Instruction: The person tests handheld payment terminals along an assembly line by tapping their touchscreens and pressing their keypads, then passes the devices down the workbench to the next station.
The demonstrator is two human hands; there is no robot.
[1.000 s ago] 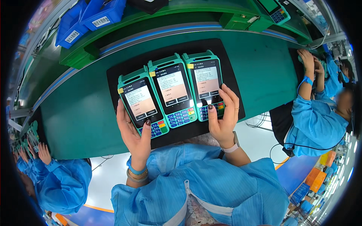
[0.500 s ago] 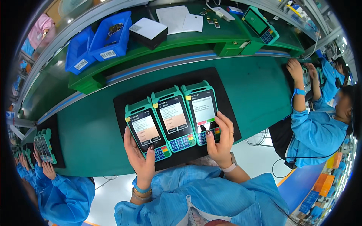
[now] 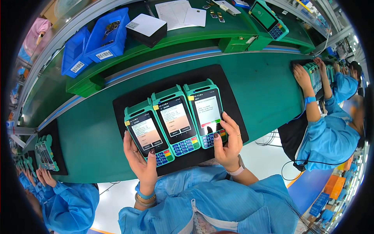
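Note:
Three green handheld payment terminals lie side by side on a black mat (image 3: 232, 103), screens lit and keypads toward me. My left hand (image 3: 141, 165) grips the left terminal (image 3: 142, 130), fingers along its outer edge and thumb at the bottom of its screen. Between the hands sits the middle terminal (image 3: 173, 117), untouched; like the left one, it shows text above an orange panel. Around the right edge of the right terminal (image 3: 203, 107) curl the fingers of my right hand (image 3: 229, 146), its thumb over the keypad. That screen is white with a red and a green button.
Along the back, a green shelf (image 3: 187, 41) carries blue bins (image 3: 102, 39), a white-topped black box (image 3: 147, 27), papers (image 3: 173, 13), small cards (image 3: 217, 16) and another terminal (image 3: 269, 19). Co-workers in blue sit left (image 3: 70, 202) and right (image 3: 331, 136), with terminals before them.
My hands keep their hold on the two outer terminals, with little movement. The whole view has shifted slightly. At the right, the co-worker's hands have shifted over their terminals.

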